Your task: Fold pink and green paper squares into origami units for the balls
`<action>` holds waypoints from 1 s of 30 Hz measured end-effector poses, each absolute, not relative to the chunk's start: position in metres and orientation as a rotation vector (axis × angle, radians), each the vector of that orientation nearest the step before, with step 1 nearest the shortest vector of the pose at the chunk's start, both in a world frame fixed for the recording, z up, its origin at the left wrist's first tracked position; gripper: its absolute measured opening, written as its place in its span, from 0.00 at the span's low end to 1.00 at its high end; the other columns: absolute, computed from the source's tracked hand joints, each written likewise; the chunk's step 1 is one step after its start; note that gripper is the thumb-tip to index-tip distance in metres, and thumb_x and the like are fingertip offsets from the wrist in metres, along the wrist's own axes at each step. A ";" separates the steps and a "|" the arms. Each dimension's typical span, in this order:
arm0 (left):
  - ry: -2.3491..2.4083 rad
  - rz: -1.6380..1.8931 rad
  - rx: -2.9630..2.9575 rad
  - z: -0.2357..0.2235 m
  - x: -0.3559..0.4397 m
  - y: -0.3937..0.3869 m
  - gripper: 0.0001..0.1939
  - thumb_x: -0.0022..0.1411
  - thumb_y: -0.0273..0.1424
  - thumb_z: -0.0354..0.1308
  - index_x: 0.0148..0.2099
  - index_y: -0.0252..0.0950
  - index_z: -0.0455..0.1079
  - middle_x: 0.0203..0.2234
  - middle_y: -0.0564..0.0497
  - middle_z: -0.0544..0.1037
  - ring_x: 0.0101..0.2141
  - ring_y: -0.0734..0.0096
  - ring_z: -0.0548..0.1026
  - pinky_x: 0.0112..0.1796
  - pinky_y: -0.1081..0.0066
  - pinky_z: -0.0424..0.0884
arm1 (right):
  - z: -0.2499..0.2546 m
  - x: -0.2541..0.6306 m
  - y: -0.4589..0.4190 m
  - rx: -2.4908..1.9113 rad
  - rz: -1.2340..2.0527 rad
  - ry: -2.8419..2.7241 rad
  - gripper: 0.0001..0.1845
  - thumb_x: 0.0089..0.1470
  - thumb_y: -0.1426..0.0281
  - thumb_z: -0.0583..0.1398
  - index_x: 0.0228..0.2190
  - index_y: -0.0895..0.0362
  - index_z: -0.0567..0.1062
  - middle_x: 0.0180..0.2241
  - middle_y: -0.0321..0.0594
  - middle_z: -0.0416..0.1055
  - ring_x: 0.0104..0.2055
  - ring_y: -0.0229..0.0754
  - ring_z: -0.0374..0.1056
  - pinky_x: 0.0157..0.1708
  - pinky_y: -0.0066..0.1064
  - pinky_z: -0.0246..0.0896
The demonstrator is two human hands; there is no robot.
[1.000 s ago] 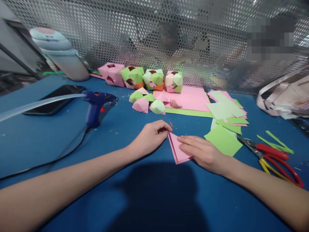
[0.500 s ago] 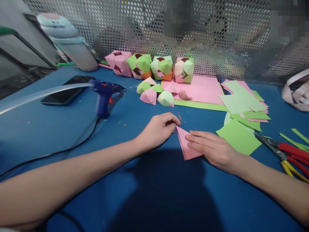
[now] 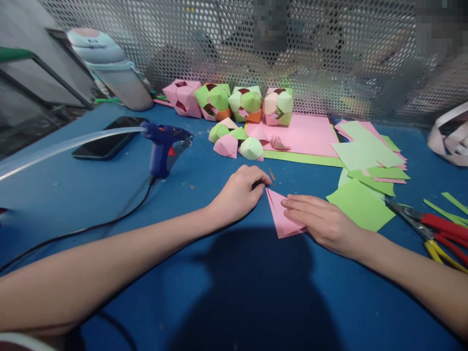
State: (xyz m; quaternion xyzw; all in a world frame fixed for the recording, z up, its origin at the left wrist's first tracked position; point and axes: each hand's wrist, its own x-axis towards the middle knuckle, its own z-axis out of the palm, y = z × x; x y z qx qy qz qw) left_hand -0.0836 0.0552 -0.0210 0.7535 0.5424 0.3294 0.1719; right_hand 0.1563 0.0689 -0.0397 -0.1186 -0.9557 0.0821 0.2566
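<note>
A folded pink paper [image 3: 278, 214], triangular with a narrow tip at the top, lies on the blue table between my hands. At that tip, my left hand [image 3: 239, 195] has its fingers curled in, thumb and index fingertips close together on the corner. My right hand [image 3: 325, 222] rests with stretched fingers flat over the paper's right part and hides some of it. Past my hands sit several small folded paper pieces [image 3: 225, 145] in pink and green.
Several paper balls [image 3: 245, 103] line the perforated metal screen. A blue glue gun [image 3: 160, 151] with a cord, a phone [image 3: 107, 139] and a bottle [image 3: 113, 73] are on the left. Paper sheets [image 3: 360, 204] and red-handled pliers [image 3: 420, 226] lie right.
The pink paper's upper layer lies flatter and its folds look different under my right hand. Both hands stay almost in place; the view has shifted slightly.
</note>
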 end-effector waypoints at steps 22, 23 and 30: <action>1.516 0.921 2.084 -0.020 -0.083 0.053 0.07 0.56 0.26 0.55 0.35 0.36 0.75 0.33 0.52 0.78 0.36 0.69 0.72 0.40 0.69 0.68 | -0.032 0.155 0.065 -0.212 0.087 -2.666 0.15 0.55 0.76 0.55 0.46 0.59 0.70 0.54 0.50 0.68 0.60 0.52 0.59 0.53 0.47 0.63; 1.519 0.923 2.088 -0.020 -0.083 0.053 0.07 0.56 0.25 0.55 0.35 0.36 0.75 0.32 0.52 0.78 0.36 0.69 0.72 0.40 0.69 0.68 | -0.031 0.155 0.065 -0.208 0.076 -2.662 0.14 0.55 0.76 0.56 0.45 0.60 0.70 0.53 0.51 0.69 0.59 0.52 0.60 0.52 0.47 0.63; 1.513 0.921 2.126 -0.022 -0.083 0.054 0.07 0.56 0.25 0.55 0.35 0.36 0.75 0.32 0.53 0.78 0.36 0.70 0.72 0.40 0.69 0.67 | -0.028 0.153 0.065 -0.225 0.026 -2.682 0.12 0.54 0.75 0.56 0.42 0.59 0.71 0.46 0.50 0.71 0.52 0.50 0.64 0.47 0.45 0.63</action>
